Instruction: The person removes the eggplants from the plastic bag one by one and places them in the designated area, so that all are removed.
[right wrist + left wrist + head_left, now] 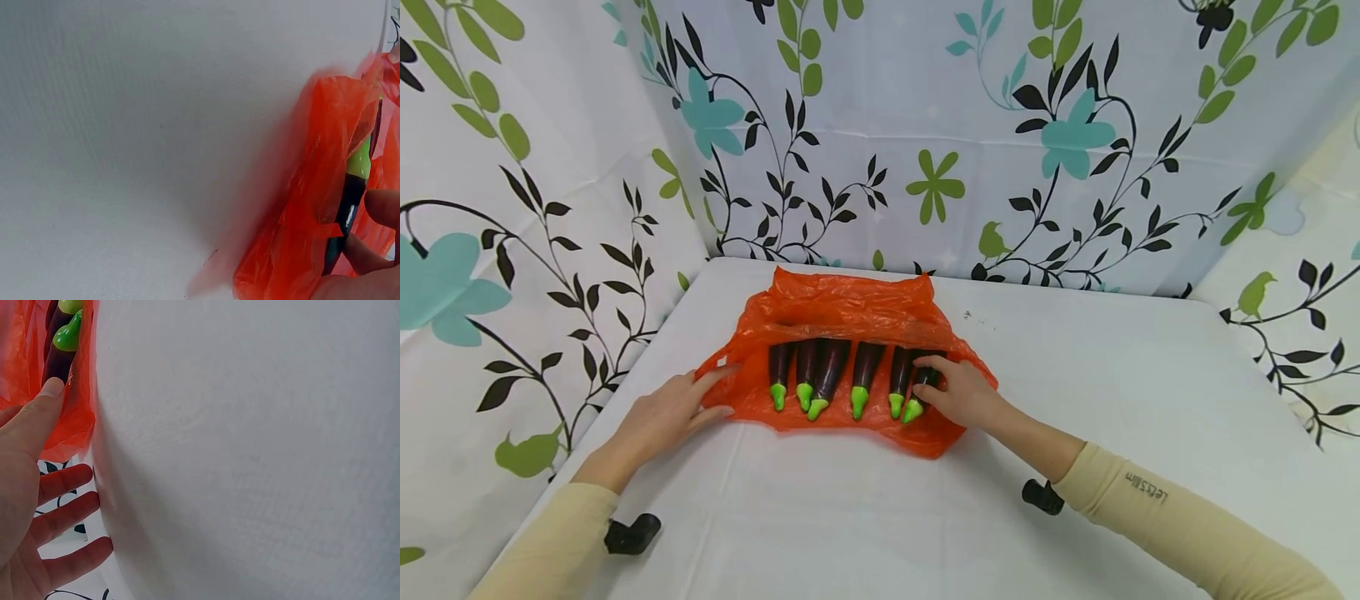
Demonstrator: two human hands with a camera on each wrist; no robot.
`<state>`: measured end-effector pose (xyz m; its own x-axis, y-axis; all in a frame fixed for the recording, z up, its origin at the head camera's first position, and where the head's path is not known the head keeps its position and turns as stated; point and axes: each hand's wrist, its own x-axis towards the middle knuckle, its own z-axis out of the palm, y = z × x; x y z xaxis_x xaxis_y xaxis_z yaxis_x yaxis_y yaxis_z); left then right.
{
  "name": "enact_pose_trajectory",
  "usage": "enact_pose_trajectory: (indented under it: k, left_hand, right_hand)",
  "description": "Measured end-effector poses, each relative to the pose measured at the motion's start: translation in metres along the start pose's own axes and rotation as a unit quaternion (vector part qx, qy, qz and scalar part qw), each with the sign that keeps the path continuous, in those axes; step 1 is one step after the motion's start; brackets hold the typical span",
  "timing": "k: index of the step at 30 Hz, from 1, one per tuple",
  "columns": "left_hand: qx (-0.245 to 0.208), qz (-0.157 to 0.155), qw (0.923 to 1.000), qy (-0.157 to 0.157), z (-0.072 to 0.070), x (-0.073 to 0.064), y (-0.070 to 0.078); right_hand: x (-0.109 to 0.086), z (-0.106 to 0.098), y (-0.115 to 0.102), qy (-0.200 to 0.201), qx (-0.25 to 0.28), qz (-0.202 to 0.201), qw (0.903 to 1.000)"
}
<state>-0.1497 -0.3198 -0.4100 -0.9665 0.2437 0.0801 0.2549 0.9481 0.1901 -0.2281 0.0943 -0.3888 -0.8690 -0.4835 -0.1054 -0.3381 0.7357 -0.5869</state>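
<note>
An orange plastic bag (pixel 850 300) lies with its mouth toward me. Several dark purple eggplants (pixel 865 367) sit side by side in it, their bright green stem ends facing me. My right hand (pixel 966 396) grips the rightmost eggplant (pixel 922 385), thumb and fingers around its dark body; the right wrist view shows this eggplant (pixel 350 200) beside a fold of bag. At the bag's left edge, my left hand (pixel 666 417) has its fingers extended and touches the plastic. In the left wrist view, its thumb (pixel 40 415) overlaps the bag and the lower fingers are spread straight.
A white cloth covers the table (pixel 820 517). Patterned curtains (pixel 880 125) with leaves and flowers hang behind and at both sides. A black device (pixel 632 533) shows by my left wrist and another black device (pixel 1042 497) by my right.
</note>
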Motion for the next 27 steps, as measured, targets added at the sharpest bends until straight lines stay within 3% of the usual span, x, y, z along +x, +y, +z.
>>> enact_pose_trajectory:
  k: [8, 16, 27]
  left_hand:
    - [-0.006, -0.004, 1.0000, -0.004, 0.000, -0.001, -0.002]
    - [-0.006, -0.001, 1.0000, 0.000, 0.000, 0.000, 0.000]
    - [-0.007, -0.006, 1.0000, 0.001, 0.000, -0.001, 0.001]
  right_hand:
    - [-0.002, -0.006, -0.005, 0.024, 0.022, 0.012, 0.9994]
    - [-0.008, -0.013, -0.008, -0.001, 0.054, 0.030, 0.9981]
    - [-0.039, -0.027, -0.012, -0.044, 0.132, -0.005, 0.9903]
